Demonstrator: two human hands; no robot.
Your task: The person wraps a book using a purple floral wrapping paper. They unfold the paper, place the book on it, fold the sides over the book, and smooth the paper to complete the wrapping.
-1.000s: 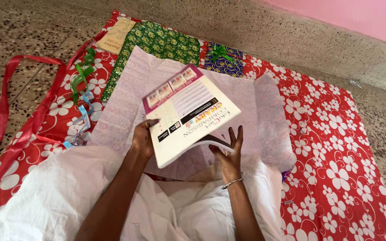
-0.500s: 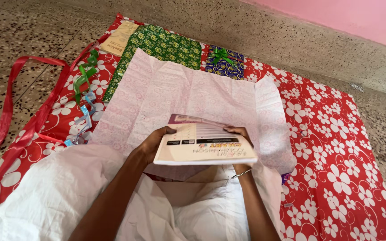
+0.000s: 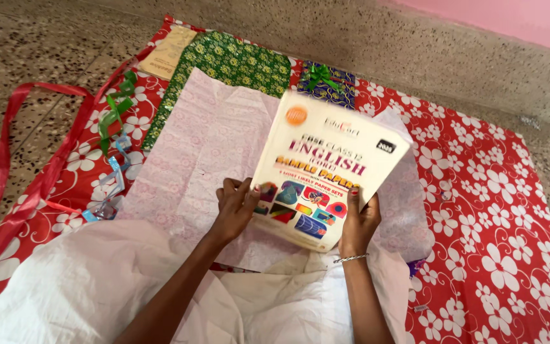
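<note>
A: Head view, only one we have. We see both hands on a book point(image 3: 326, 167), front cover up and facing us, tilted, its far end raised over a sheet of pale pink paper point(image 3: 224, 146).

B: Left hand point(image 3: 235, 207)?

A: At the book's near left edge, fingers point(image 3: 232, 188) curled on that edge, thumb on the cover. Grasping the book.

B: Right hand point(image 3: 359, 223)?

A: At the near right corner, thumb up on the cover, the other fingers hidden under the book. Also grasping it. A thin bangle point(image 3: 350, 258) sits on that wrist.

B: So where do we put the book?

A: Held in both hands above the paper, right of its middle. We can't tell whether its near edge touches the paper.

B: And the paper lies on?

A: A red mat point(image 3: 479, 204) with white flowers, spread on a speckled floor point(image 3: 20, 44). White cloth point(image 3: 97, 280) covers the person's lap at the bottom of the frame.

B: The rest?

A: A green patterned sheet point(image 3: 224, 64) lies beyond the paper, partly under it. A blue wrapped parcel point(image 3: 326, 83) with a green bow sits just beyond the book's far edge. A tan booklet point(image 3: 165, 52) lies at the mat's far left corner. Green ribbon point(image 3: 114, 108) and blue ribbon point(image 3: 112, 185) curl left of the paper, and a red ribbon point(image 3: 14, 153) loops along the mat's left edge onto the floor. Pink wall point(image 3: 510, 19) at top right.
</note>
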